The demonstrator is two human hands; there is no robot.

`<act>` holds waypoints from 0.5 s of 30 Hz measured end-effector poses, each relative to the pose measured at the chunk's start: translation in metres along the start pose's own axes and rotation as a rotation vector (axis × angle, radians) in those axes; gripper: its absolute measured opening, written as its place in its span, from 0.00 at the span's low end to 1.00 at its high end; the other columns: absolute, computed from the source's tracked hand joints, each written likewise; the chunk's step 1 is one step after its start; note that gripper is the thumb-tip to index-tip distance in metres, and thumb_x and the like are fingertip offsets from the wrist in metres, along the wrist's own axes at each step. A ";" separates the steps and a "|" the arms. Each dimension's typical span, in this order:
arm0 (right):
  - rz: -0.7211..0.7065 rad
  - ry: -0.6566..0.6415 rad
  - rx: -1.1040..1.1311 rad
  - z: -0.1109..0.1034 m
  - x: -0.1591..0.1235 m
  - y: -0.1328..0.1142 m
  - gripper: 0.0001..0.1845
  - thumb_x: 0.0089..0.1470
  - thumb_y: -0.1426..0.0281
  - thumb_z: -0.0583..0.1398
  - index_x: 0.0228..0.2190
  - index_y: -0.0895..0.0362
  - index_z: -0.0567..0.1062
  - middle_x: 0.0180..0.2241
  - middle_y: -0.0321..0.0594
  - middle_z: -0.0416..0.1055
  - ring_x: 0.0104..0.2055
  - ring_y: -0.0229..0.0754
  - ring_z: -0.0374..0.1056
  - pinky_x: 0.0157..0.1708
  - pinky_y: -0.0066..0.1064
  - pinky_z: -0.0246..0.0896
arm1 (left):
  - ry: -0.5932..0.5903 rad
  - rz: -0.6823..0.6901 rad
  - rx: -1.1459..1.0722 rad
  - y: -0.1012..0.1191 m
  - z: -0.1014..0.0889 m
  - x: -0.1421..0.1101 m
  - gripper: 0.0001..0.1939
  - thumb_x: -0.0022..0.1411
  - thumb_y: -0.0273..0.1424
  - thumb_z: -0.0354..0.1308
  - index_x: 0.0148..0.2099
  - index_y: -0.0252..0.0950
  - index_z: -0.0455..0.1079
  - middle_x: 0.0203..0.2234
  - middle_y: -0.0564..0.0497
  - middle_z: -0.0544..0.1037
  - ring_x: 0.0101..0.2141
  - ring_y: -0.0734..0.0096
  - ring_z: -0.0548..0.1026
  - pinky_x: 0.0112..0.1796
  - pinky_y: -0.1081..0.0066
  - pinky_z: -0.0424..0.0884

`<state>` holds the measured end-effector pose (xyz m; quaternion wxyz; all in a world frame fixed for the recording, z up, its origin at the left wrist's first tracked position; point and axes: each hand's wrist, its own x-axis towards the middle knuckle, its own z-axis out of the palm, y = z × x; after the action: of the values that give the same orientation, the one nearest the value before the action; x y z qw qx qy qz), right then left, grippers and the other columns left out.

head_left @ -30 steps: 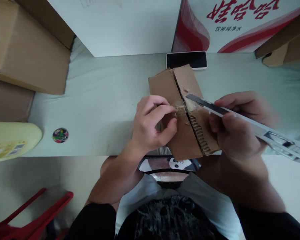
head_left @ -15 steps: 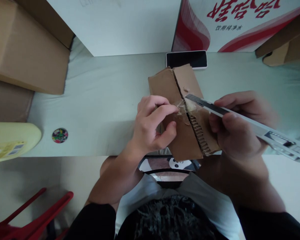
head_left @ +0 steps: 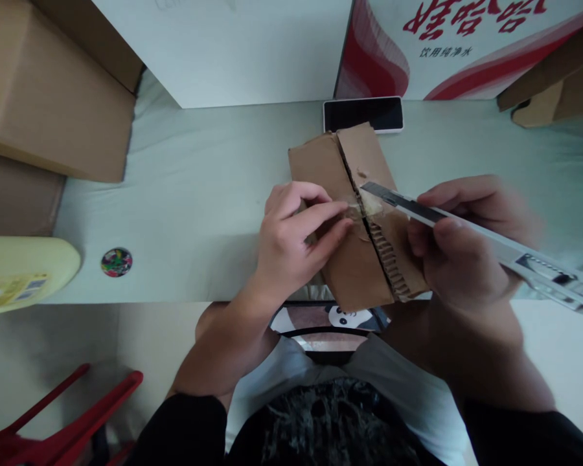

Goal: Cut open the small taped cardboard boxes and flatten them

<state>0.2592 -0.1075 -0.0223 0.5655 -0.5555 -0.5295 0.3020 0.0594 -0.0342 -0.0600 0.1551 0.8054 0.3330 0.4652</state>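
A small brown cardboard box (head_left: pixel 320 165) lies at an angle near the table's front edge, a dark seam running along its top. Right of the seam the paper is torn, baring corrugation. My left hand (head_left: pixel 296 233) is over the box's left side, thumb and forefinger pinched on a bit of clear tape (head_left: pixel 357 208) at the seam. In my right hand (head_left: pixel 466 239) is a utility knife (head_left: pixel 411 206) with its blade out. The blade tip is at the seam, just above the tape; whether it touches cannot be made out. The knife hides part of the box's right side.
Behind the box lies a phone (head_left: pixel 363 115), before a white-and-red carton (head_left: pixel 447 77). Large cardboard boxes (head_left: pixel 72 97) stand at the left. A yellow bottle (head_left: pixel 26 272) and a round colourful disc (head_left: pixel 116 263) are at the front left. A red chair (head_left: pixel 78 414) is below.
My left thumb has moved up and right to meet the forefinger at the tape. The knife and my right hand are nearly where they were.
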 end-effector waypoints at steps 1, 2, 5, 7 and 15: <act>0.000 0.035 0.005 0.001 0.000 0.001 0.10 0.61 0.56 0.66 0.39 0.49 0.81 0.26 0.36 0.68 0.22 0.37 0.59 0.19 0.33 0.49 | 0.003 -0.003 -0.010 0.000 -0.001 0.000 0.04 0.72 0.33 0.66 0.46 0.40 0.80 0.40 0.48 0.81 0.43 0.64 0.79 0.43 0.61 0.77; -0.009 0.054 0.005 0.003 0.001 0.003 0.11 0.60 0.55 0.67 0.38 0.49 0.81 0.25 0.35 0.68 0.21 0.37 0.58 0.19 0.32 0.49 | 0.009 -0.008 -0.021 0.000 -0.001 0.000 0.03 0.72 0.33 0.66 0.45 0.41 0.80 0.40 0.49 0.81 0.42 0.65 0.79 0.43 0.62 0.77; -0.036 0.073 0.019 0.005 0.002 0.006 0.13 0.59 0.53 0.67 0.36 0.49 0.81 0.23 0.35 0.66 0.20 0.36 0.56 0.17 0.32 0.44 | 0.030 -0.027 -0.063 -0.001 -0.003 0.000 0.04 0.74 0.32 0.63 0.43 0.41 0.78 0.39 0.50 0.82 0.41 0.67 0.79 0.43 0.63 0.77; -0.020 0.077 0.033 0.006 0.002 0.004 0.13 0.58 0.54 0.68 0.36 0.49 0.82 0.24 0.35 0.66 0.20 0.36 0.56 0.17 0.32 0.43 | 0.036 -0.022 -0.094 0.000 -0.005 0.001 0.05 0.75 0.30 0.60 0.42 0.41 0.75 0.39 0.51 0.82 0.41 0.67 0.80 0.45 0.62 0.77; -0.021 0.046 0.068 0.004 0.000 0.006 0.12 0.61 0.56 0.67 0.38 0.50 0.81 0.26 0.36 0.66 0.21 0.35 0.56 0.18 0.32 0.43 | -0.253 -0.012 -0.223 0.016 -0.020 0.004 0.07 0.69 0.28 0.62 0.35 0.41 0.75 0.48 0.45 0.81 0.54 0.55 0.76 0.56 0.50 0.75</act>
<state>0.2568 -0.1054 -0.0283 0.5991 -0.5371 -0.5116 0.3013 0.0497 -0.0445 -0.0378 0.2868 0.8334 0.2619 0.3931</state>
